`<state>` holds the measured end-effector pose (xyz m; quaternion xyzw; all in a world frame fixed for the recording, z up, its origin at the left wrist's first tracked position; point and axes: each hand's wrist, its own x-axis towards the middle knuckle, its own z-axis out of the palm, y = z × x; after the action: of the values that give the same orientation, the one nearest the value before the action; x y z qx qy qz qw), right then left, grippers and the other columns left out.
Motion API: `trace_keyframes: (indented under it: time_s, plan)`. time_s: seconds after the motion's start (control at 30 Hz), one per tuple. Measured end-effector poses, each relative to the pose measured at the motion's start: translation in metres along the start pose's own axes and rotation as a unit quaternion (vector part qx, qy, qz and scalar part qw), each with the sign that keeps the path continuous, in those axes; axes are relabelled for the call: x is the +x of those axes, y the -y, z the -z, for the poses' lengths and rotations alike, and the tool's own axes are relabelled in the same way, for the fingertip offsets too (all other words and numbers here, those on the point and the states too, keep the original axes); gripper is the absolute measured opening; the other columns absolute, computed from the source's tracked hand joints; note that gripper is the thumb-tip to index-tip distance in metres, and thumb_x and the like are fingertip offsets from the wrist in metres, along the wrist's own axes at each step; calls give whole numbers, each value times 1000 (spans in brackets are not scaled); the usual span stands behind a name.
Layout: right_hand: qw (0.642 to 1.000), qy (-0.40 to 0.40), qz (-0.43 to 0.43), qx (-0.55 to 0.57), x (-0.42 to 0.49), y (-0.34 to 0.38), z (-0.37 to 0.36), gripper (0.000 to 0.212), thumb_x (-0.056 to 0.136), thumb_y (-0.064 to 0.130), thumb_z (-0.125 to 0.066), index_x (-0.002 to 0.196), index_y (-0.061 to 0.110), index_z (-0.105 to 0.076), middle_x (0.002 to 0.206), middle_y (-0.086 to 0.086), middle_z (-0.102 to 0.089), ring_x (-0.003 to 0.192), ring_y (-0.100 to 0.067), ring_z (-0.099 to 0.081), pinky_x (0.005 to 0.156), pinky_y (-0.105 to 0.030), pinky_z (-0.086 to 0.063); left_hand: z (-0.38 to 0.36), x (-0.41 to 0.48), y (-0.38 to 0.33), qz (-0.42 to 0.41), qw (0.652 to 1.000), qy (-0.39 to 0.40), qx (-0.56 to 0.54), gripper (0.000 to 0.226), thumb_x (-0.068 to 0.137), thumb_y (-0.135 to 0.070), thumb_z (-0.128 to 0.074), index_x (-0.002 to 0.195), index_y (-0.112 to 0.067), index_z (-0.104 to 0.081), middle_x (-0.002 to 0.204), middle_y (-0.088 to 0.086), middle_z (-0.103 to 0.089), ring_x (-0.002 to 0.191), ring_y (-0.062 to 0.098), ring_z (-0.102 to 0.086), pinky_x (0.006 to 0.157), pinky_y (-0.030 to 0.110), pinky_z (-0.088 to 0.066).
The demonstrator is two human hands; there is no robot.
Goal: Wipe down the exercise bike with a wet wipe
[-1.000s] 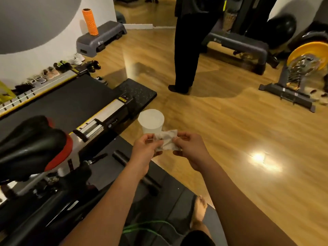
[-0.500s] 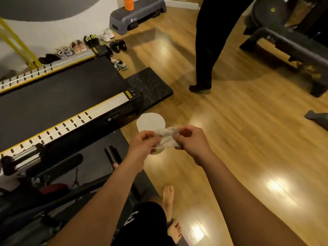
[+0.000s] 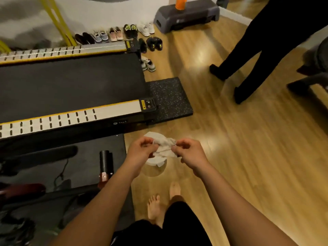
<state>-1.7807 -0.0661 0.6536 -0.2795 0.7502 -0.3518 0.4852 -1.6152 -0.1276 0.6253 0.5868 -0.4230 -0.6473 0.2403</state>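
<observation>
Above the wood floor, head view: left hand [image 3: 142, 152] and right hand [image 3: 189, 153] each pinch 1 end of a crumpled white wet wipe [image 3: 164, 148], fingers curled. A translucent plastic cup [image 3: 154, 168] shows beneath. The dark exercise bike [image 3: 74, 192] stands lower left, apart from the wipe.

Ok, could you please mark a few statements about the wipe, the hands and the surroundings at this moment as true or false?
1. The left hand and the right hand both pinch the wipe. True.
2. The wipe is pressed flat on the bike saddle. False: it is crumpled and held in the air above the wooden floor.
3. An orange roller stands on the grey step platform. True.
4. The person wears trainers. False: the feet are bare.
</observation>
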Motion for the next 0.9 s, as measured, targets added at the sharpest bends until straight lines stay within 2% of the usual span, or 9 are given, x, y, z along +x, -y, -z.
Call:
trace_keyframes:
  time_s: [0.07, 0.2, 0.3, 0.4, 0.5, 0.63, 0.73, 0.83, 0.9]
  plan:
    - [999, 38, -3, -34, 32, 8, -7, 18, 83, 17, -74, 100, 17, -70, 88, -2, -69, 73, -11, -63, 52, -18, -44, 2, 16, 1, 19, 999, -39, -31, 15, 86, -4, -70, 100, -7, -67, 97, 16, -70, 91, 30, -69, 76, 34, -59]
    - [990, 117, 1, -85, 91, 27, -19, 15, 84, 15, -71, 97, 19, -66, 90, -5, -70, 75, -17, -66, 54, -25, -50, 3, 37, -2, 53, 990, -98, -83, 14, 88, -9, -69, 102, -11, -66, 100, 11, -70, 88, 20, -67, 67, 24, -55]
    - [982, 161, 4, -103, 126, 39, -26, 14, 83, 12, -72, 93, 18, -64, 87, -6, -69, 77, -20, -66, 57, -30, -51, 3, 50, -2, 79, 980, -138, -122, 15, 87, -13, -71, 102, -12, -68, 98, 9, -71, 85, 17, -68, 70, 25, -56]
    - [973, 197, 12, -120, 159, 49, -32, 12, 83, 11, -73, 89, 18, -65, 84, -5, -67, 76, -20, -64, 56, -28, -51, -1, 75, -6, 96, 970, -170, -146, 13, 86, -10, -72, 98, -10, -68, 95, 11, -71, 84, 19, -67, 72, 28, -55]
    - [971, 198, 12, -133, 184, 39, -36, 12, 83, 9, -72, 84, 18, -65, 79, -3, -66, 71, -19, -64, 57, -29, -53, -11, 100, -8, 102, 966, -188, -144, 14, 86, -7, -72, 98, -6, -67, 89, 10, -69, 84, 21, -66, 72, 29, -55]
    - [968, 190, 16, -165, 205, 7, -35, 13, 81, 12, -74, 79, 22, -64, 76, 2, -64, 73, -19, -64, 65, -36, -57, -25, 125, 14, 103, 973, -197, -66, 11, 83, -10, -75, 84, -15, -65, 81, 4, -66, 74, 15, -62, 65, 25, -52]
    - [957, 171, 65, -227, 210, -22, -33, 8, 82, 17, -72, 82, 19, -64, 76, 7, -64, 70, -7, -59, 62, -16, -46, -36, 129, 41, 75, 969, -221, 78, 18, 81, -16, -73, 71, -23, -60, 69, -8, -60, 65, 5, -55, 62, 14, -44]
    - [946, 152, 98, -268, 218, -62, -38, 11, 84, 14, -67, 75, 19, -61, 71, 3, -63, 66, -11, -57, 56, -18, -40, -48, 135, 75, 89, 957, -214, 175, 29, 81, -22, -68, 61, -26, -48, 60, -9, -50, 59, 6, -47, 58, 21, -41]
    - [947, 139, 90, -276, 229, -93, -47, 14, 82, 8, -63, 73, 17, -59, 68, 2, -60, 63, -12, -54, 55, -19, -39, -52, 148, 101, 96, 957, -191, 198, 21, 84, -23, -66, 68, -25, -54, 63, -9, -52, 61, 8, -51, 59, 23, -44]
